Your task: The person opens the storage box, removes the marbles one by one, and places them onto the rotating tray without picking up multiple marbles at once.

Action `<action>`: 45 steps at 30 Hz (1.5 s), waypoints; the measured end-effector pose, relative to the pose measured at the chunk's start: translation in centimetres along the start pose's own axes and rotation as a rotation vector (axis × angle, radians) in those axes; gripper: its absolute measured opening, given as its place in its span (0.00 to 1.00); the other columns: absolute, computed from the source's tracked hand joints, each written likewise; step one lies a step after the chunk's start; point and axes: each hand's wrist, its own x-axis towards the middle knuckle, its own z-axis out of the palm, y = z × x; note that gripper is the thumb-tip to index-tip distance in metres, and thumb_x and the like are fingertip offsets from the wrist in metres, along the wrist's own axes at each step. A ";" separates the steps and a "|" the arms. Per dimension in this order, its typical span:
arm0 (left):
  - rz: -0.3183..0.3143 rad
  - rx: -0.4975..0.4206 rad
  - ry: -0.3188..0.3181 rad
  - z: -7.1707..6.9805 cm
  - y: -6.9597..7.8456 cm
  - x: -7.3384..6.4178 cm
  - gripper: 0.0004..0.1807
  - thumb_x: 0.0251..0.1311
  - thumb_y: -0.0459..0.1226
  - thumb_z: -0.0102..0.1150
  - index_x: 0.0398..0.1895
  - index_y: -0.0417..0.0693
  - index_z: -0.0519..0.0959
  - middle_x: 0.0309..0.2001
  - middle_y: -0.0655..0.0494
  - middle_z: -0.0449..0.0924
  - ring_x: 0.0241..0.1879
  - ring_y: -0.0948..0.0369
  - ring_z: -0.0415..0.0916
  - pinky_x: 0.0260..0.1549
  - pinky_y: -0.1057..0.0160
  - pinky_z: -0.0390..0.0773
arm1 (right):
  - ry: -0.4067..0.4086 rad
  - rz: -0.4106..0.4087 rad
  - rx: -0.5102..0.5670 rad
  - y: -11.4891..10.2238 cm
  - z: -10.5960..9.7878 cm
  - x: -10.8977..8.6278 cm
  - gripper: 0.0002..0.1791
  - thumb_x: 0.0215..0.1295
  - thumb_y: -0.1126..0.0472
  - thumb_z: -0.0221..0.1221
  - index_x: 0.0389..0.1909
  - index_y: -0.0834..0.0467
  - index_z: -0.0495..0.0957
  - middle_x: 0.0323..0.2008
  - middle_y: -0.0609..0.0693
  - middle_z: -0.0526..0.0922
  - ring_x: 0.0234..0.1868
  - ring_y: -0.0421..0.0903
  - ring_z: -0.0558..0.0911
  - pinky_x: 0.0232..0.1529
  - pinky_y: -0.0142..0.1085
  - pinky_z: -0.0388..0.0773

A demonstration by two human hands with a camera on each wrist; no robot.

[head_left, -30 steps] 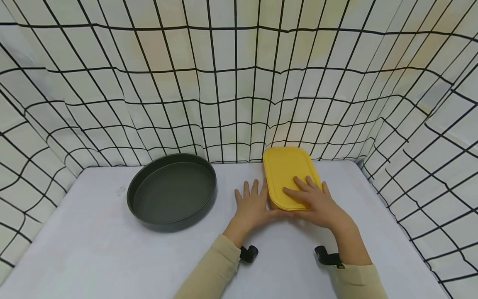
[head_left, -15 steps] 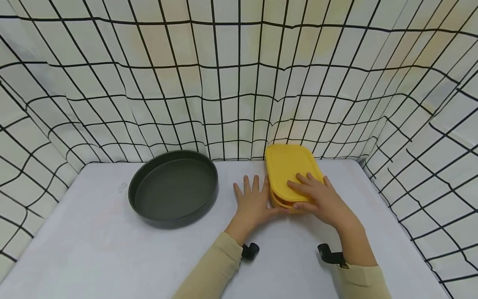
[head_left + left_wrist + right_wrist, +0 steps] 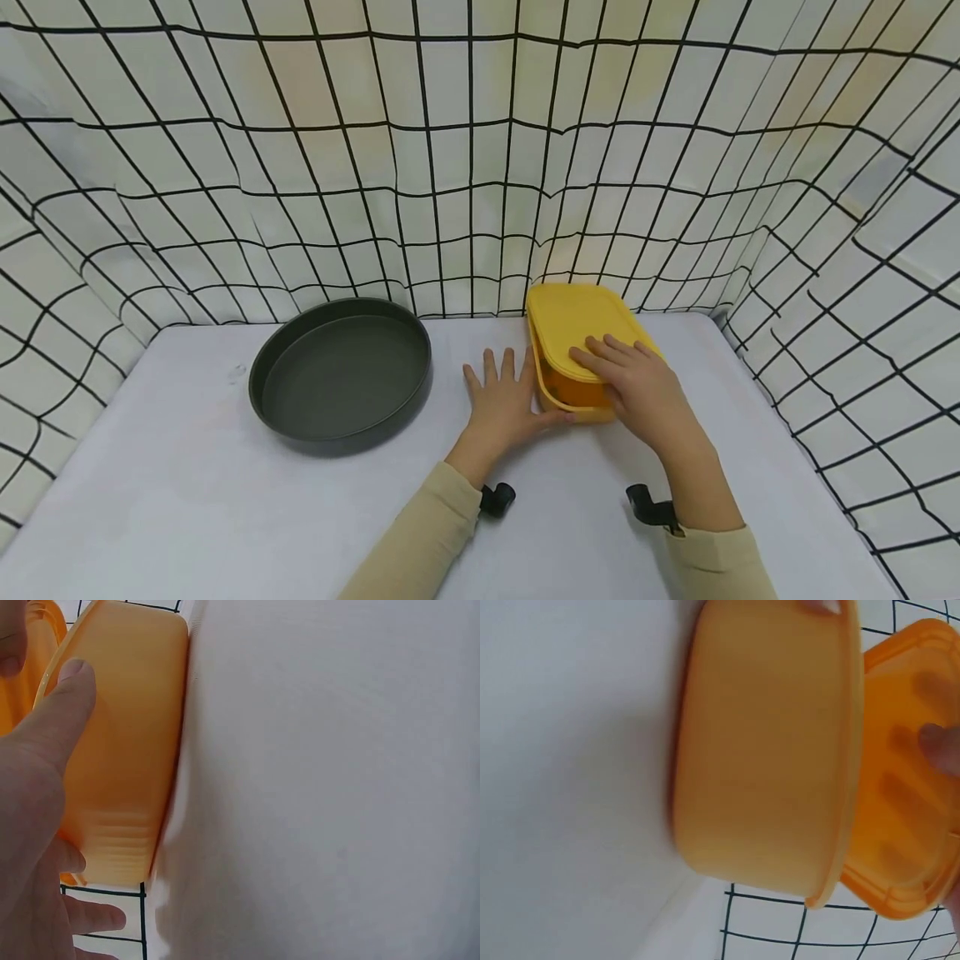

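In the head view, a yellow lid (image 3: 577, 321) sits tilted over a yellow-orange rectangular container (image 3: 581, 414), its near end raised so that the orange inside shows. My right hand (image 3: 648, 396) pinches the lid at its near right part, fingers spread over the top. The right wrist view shows the thumb against the underside of the lid (image 3: 904, 795), clear of the container (image 3: 769, 750). My left hand (image 3: 501, 408) rests at the container's near left corner with fingers spread. Its thumb lies along the near wall, as the left wrist view shows. The container's contents cannot be made out.
A round dark green pan (image 3: 341, 371) stands on the white table (image 3: 225, 508) to the left of my left hand. Behind and at both sides rise white walls with black netting (image 3: 472, 158). Both wrists carry small black cameras (image 3: 651, 506).
The lid's near end has come up and shifted away from me, uncovering the container's near end. My right hand has moved with it; my left hand has stayed at the container's corner.
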 end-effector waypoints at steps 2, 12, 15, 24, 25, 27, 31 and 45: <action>0.001 -0.005 0.003 0.0 0.0 0.0 0.67 0.45 0.81 0.49 0.81 0.51 0.47 0.77 0.39 0.51 0.76 0.32 0.39 0.65 0.24 0.41 | 0.046 0.010 -0.014 0.1 0.0 0.1 0.31 0.63 0.74 0.62 0.63 0.44 0.78 0.63 0.51 0.79 0.64 0.56 0.77 0.62 0.59 0.70; -0.005 -0.014 -0.007 -0.2 -0.2 0.0 0.66 0.45 0.80 0.51 0.81 0.52 0.46 0.77 0.39 0.51 0.76 0.32 0.39 0.65 0.24 0.42 | 0.277 0.018 -0.005 0.9 0.2 0.2 0.23 0.67 0.70 0.60 0.58 0.44 0.81 0.56 0.48 0.84 0.58 0.53 0.82 0.53 0.52 0.79; -0.005 -0.009 -0.017 -0.2 -0.2 0.1 0.66 0.45 0.80 0.50 0.81 0.53 0.45 0.77 0.39 0.51 0.76 0.33 0.39 0.65 0.24 0.42 | 0.305 0.022 -0.009 1.3 0.1 0.1 0.22 0.68 0.68 0.60 0.58 0.44 0.82 0.55 0.48 0.85 0.57 0.52 0.83 0.51 0.51 0.80; -0.004 -0.019 -0.010 0.3 -0.3 0.0 0.67 0.44 0.80 0.51 0.81 0.53 0.45 0.77 0.40 0.51 0.76 0.33 0.40 0.65 0.24 0.42 | 0.316 0.057 -0.005 2.7 -0.5 -0.7 0.23 0.65 0.71 0.62 0.57 0.45 0.83 0.53 0.48 0.86 0.55 0.53 0.84 0.52 0.53 0.79; -0.005 -0.022 -0.011 0.3 -0.4 0.0 0.67 0.44 0.80 0.51 0.81 0.53 0.45 0.77 0.40 0.51 0.76 0.33 0.40 0.65 0.24 0.42 | 0.317 0.063 -0.005 2.9 -0.6 -0.8 0.24 0.65 0.71 0.62 0.56 0.45 0.83 0.53 0.48 0.86 0.54 0.54 0.84 0.53 0.53 0.79; -0.005 -0.029 -0.011 0.4 -0.4 0.0 0.67 0.44 0.80 0.52 0.81 0.53 0.45 0.77 0.39 0.51 0.76 0.33 0.39 0.65 0.24 0.41 | 0.316 0.076 -0.002 3.4 -0.9 -1.1 0.24 0.64 0.73 0.62 0.56 0.45 0.83 0.52 0.49 0.86 0.54 0.53 0.84 0.53 0.53 0.79; -0.005 -0.043 -0.014 0.4 -0.4 0.0 0.67 0.43 0.80 0.52 0.81 0.53 0.45 0.77 0.39 0.50 0.76 0.33 0.38 0.65 0.24 0.40 | 0.321 0.097 0.004 4.5 -1.3 -1.7 0.23 0.64 0.74 0.61 0.55 0.48 0.84 0.51 0.49 0.87 0.53 0.53 0.85 0.54 0.51 0.79; 0.002 -0.069 -0.013 -0.1 -0.1 -0.2 0.66 0.45 0.79 0.53 0.81 0.53 0.46 0.77 0.39 0.50 0.76 0.32 0.39 0.65 0.24 0.40 | 0.310 0.222 0.002 8.0 -1.4 -4.0 0.21 0.64 0.73 0.62 0.54 0.50 0.84 0.51 0.51 0.86 0.55 0.58 0.82 0.54 0.56 0.77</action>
